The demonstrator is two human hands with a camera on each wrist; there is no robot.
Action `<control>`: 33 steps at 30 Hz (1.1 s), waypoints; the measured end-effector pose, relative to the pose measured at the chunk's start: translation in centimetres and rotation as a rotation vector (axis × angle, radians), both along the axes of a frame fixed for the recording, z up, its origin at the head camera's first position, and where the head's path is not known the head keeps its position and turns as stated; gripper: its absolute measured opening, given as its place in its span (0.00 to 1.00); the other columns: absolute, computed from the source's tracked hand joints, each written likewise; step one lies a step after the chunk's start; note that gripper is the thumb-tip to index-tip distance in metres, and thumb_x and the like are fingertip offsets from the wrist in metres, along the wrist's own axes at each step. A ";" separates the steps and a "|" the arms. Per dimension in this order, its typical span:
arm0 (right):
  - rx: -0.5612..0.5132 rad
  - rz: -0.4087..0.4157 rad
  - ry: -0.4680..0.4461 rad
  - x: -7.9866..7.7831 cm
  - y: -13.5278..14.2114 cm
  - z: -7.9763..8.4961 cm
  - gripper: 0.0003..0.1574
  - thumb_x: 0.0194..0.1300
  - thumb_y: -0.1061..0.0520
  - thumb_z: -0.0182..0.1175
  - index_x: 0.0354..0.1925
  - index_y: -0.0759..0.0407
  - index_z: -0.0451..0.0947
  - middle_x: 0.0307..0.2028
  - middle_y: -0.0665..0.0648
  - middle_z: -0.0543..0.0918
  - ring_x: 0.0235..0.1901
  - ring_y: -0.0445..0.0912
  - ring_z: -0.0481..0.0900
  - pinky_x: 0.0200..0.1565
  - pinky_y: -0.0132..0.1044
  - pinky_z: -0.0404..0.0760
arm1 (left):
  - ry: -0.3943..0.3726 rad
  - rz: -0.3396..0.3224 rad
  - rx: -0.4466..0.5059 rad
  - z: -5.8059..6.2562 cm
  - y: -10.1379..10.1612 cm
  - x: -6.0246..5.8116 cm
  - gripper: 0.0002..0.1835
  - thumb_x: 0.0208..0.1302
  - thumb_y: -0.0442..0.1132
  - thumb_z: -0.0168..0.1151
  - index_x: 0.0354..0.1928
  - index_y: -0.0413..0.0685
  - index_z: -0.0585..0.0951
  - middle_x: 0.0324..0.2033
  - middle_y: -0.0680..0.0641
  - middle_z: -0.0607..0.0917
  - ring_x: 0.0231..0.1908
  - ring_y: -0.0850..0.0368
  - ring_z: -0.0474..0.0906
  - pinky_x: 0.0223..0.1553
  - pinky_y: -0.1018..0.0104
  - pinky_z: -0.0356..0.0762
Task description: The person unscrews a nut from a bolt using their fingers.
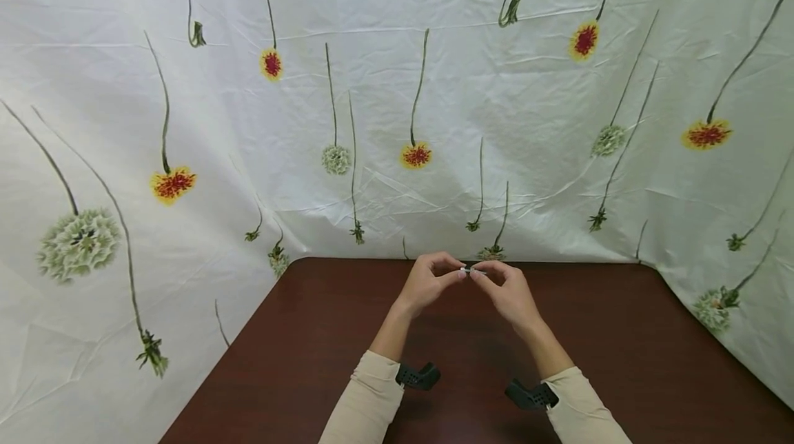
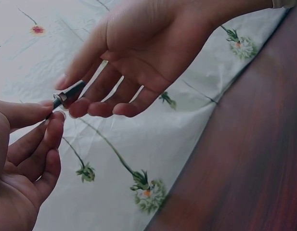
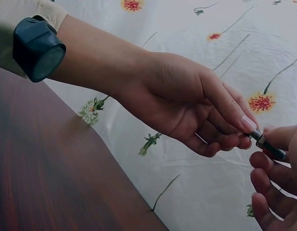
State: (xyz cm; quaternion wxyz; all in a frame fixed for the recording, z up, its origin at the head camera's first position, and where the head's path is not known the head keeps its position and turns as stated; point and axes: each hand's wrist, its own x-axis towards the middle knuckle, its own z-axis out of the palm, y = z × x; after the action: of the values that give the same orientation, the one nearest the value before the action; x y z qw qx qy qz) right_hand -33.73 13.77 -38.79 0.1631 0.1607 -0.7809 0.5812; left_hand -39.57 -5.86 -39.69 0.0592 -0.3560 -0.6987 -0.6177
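Both hands meet above the far edge of the table, around a small threaded metal bolt (image 1: 468,270). My left hand (image 1: 428,282) pinches one end of the bolt between thumb and fingertips, and that end is hidden. A silvery nut (image 3: 260,141) sits on the thread just beyond the left thumb. From the other side, my right hand (image 1: 510,290) has its thumb and index fingertips around the nut. The dark threaded shaft (image 2: 73,89) runs on past the nut between the right fingers. In the left wrist view, the other right fingers hang loosely bent below it.
Below the hands lies a dark reddish-brown table (image 1: 298,368) with rounded far corners. A white cloth (image 1: 540,106) printed with flowers hangs behind and at both sides. Black wrist mounts (image 1: 419,376) are strapped over the beige sleeves (image 1: 366,399).
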 end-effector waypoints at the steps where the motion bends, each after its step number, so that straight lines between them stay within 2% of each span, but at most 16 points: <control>1: -0.010 -0.002 0.005 0.4 -0.2 0.4 0.17 0.75 0.58 0.64 0.54 0.70 0.83 0.48 0.66 0.85 0.50 0.60 0.82 0.49 0.47 0.81 | 0.004 0.002 -0.004 0.0 -0.1 0.0 0.08 0.69 0.33 0.69 0.47 0.37 0.88 0.38 0.42 0.89 0.41 0.37 0.85 0.46 0.48 0.83; 5: -0.048 0.001 0.027 2.0 -1.0 2.1 0.12 0.76 0.64 0.61 0.48 0.74 0.83 0.41 0.72 0.84 0.45 0.68 0.81 0.47 0.52 0.83 | 0.013 0.002 -0.009 -0.1 -0.5 0.0 0.08 0.69 0.34 0.70 0.47 0.38 0.88 0.38 0.44 0.89 0.42 0.37 0.85 0.46 0.43 0.82; 7: -0.048 -0.002 0.045 2.0 -1.1 2.1 0.11 0.75 0.65 0.62 0.47 0.74 0.84 0.41 0.72 0.84 0.44 0.68 0.81 0.46 0.50 0.82 | 0.007 0.006 -0.005 -0.1 -0.5 0.1 0.08 0.69 0.33 0.70 0.47 0.37 0.88 0.38 0.43 0.89 0.42 0.36 0.85 0.47 0.40 0.81; 10: -0.037 -0.008 0.060 2.2 -1.0 2.0 0.10 0.73 0.67 0.63 0.47 0.75 0.83 0.41 0.69 0.85 0.44 0.63 0.82 0.44 0.43 0.80 | -0.008 0.001 0.006 -0.4 -0.4 0.1 0.08 0.69 0.33 0.70 0.47 0.36 0.88 0.38 0.42 0.89 0.42 0.35 0.84 0.48 0.33 0.78; 14: -0.036 -0.021 0.059 2.3 -1.0 2.1 0.10 0.71 0.67 0.65 0.47 0.73 0.83 0.41 0.64 0.86 0.43 0.53 0.82 0.45 0.40 0.79 | -0.012 0.008 0.006 -0.4 -0.2 0.1 0.08 0.69 0.33 0.69 0.47 0.36 0.88 0.38 0.42 0.89 0.42 0.38 0.85 0.48 0.34 0.79; 18: -0.043 -0.032 0.029 2.4 -0.9 2.2 0.11 0.73 0.65 0.63 0.48 0.73 0.84 0.40 0.66 0.85 0.41 0.55 0.82 0.43 0.42 0.81 | -0.007 0.020 -0.016 -0.2 0.1 0.1 0.08 0.70 0.34 0.69 0.47 0.38 0.88 0.38 0.43 0.89 0.42 0.42 0.86 0.47 0.39 0.81; 21: -0.046 -0.029 0.025 2.2 -0.8 2.2 0.12 0.75 0.64 0.62 0.48 0.75 0.84 0.39 0.71 0.84 0.41 0.62 0.82 0.42 0.43 0.83 | -0.002 0.013 -0.017 -0.1 0.2 0.1 0.08 0.69 0.34 0.69 0.47 0.39 0.88 0.38 0.43 0.89 0.42 0.41 0.86 0.48 0.38 0.80; 24: -0.045 -0.026 0.043 1.1 -0.4 1.3 0.11 0.74 0.65 0.63 0.48 0.74 0.84 0.41 0.72 0.85 0.43 0.64 0.81 0.43 0.43 0.82 | 0.003 -0.002 -0.005 0.1 0.2 0.1 0.08 0.70 0.34 0.69 0.47 0.38 0.88 0.38 0.42 0.89 0.42 0.40 0.85 0.49 0.34 0.78; 28: -0.037 -0.021 0.068 -0.4 0.1 -0.1 0.11 0.71 0.65 0.66 0.49 0.70 0.84 0.45 0.66 0.86 0.45 0.56 0.82 0.44 0.40 0.80 | 0.008 -0.010 -0.004 0.2 0.2 0.2 0.07 0.70 0.33 0.69 0.46 0.37 0.88 0.38 0.44 0.89 0.41 0.40 0.85 0.48 0.37 0.80; 33: -0.042 -0.018 0.058 -0.7 0.2 -0.5 0.15 0.70 0.60 0.69 0.53 0.66 0.84 0.50 0.62 0.85 0.48 0.52 0.82 0.46 0.39 0.79 | 0.005 -0.004 -0.009 0.2 0.1 0.1 0.07 0.69 0.32 0.69 0.46 0.37 0.88 0.37 0.43 0.89 0.41 0.37 0.85 0.48 0.38 0.80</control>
State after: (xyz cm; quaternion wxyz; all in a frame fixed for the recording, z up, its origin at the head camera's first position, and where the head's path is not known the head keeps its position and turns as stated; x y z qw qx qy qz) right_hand -34.45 13.99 -39.34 0.1942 0.1670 -0.7649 0.5910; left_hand -39.48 -5.72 -39.51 0.0580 -0.3592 -0.7005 -0.6140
